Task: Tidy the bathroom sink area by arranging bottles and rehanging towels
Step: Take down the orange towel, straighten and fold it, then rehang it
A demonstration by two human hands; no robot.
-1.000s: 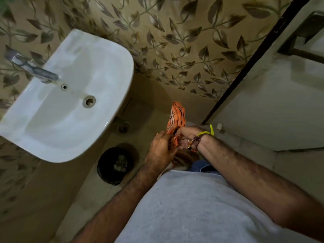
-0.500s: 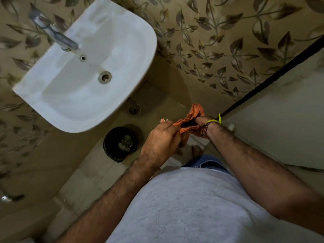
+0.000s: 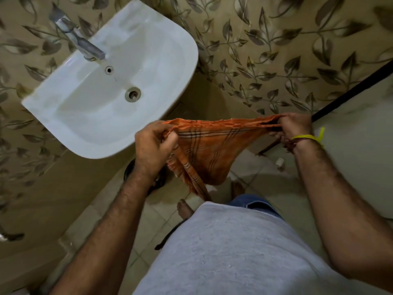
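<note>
Since the previous moment the hands have moved apart, and the left hand (image 3: 152,149) and right hand (image 3: 294,127) are gripping and stretching the orange checked cloth towel (image 3: 209,150) beside the white ceramic sink (image 3: 180,39).

Grey t-shirt (image 3: 244,252), blue jeans (image 3: 253,204), bare forearms, yellow band (image 3: 306,137) and dark threads on right wrist

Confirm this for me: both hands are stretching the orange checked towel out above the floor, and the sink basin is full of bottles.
Not quite. The head view shows the left hand and right hand stretching the orange checked towel above the floor, but the sink basin holds no bottles; only its drain shows.
</note>
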